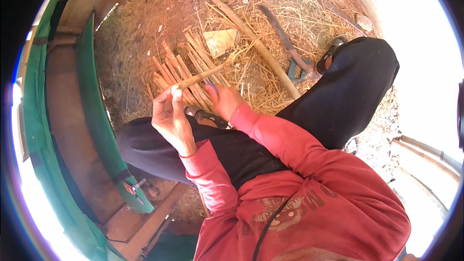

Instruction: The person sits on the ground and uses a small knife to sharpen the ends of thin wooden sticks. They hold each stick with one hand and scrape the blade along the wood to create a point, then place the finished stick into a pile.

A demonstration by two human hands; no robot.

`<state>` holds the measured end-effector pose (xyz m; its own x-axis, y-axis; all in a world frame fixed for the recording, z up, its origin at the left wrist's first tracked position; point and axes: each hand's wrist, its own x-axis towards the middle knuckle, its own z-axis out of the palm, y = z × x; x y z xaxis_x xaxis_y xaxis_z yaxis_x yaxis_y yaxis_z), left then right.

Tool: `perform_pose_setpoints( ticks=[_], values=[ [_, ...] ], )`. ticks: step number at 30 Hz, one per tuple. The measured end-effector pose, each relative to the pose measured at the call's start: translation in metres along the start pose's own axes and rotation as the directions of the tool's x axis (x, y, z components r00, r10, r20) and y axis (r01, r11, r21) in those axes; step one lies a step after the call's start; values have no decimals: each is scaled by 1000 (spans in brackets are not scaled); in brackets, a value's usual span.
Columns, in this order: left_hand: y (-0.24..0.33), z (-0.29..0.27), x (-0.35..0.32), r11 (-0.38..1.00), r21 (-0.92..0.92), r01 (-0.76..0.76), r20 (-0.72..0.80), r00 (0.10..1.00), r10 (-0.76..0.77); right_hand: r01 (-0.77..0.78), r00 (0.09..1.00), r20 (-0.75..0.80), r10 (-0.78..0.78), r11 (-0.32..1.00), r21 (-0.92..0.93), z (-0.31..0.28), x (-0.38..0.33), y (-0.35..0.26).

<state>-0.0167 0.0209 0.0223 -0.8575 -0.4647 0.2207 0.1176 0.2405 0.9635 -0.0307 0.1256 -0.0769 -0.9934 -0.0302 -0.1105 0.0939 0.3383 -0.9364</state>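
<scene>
The left hand [172, 122] pinches the wooden stick [202, 76] by its near-left end; it slants far-right, just beyond the right hand [227, 102], curled around a purple object [211, 86].

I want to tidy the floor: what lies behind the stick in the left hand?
Split wooden strips and loose straw show behind the stick. The parts directly covered by it, and whatever lies beneath the strips, cannot be seen.

Red printed sweatshirt [348, 203] (dark cord [265, 232] down front); black trousers [357, 84]
</scene>
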Motion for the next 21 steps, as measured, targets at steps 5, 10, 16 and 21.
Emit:
perform_pose_setpoints(
  ticks=[5,10,16,21],
  values=[
    [5,0,0,998,-21,53,3,999,-53,-75,997,-10,74,997,-11,11,6,30],
    [-2,2,2,999,-25,29,-21,999,-29,12,994,108,-18,998,58,-3,1,-3],
    [2,2,1,997,-16,78,-23,997,-78,-50,998,53,45,994,101,-2,6,9],
    [0,3,2,1000,28,6,-20,1000,-5,-67,998,2,67,997,-47,13,21,35]
  ],
)
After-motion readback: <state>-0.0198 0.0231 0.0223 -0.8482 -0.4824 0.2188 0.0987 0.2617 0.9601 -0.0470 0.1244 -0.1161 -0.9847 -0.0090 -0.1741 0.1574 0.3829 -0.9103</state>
